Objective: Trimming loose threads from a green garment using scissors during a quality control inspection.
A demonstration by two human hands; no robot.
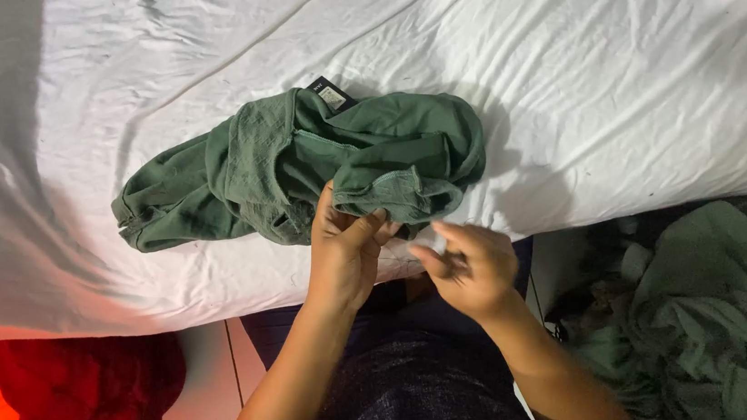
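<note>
A crumpled dark green garment (296, 163) with a small dark tag lies on the white bedsheet (559, 55) near the bed's front edge. My left hand (345, 249) grips the garment's lower edge, thumb and fingers pinched on a fold of the cloth. My right hand (470, 265) hovers just right of it, below the garment, blurred, fingers loosely curled and holding nothing that I can see.
A heap of grey-green clothes (721, 313) lies on the floor at the lower right. A dark red cloth (81, 393) sits on an orange surface at the lower left. White floor tiles (207, 372) show beside my legs.
</note>
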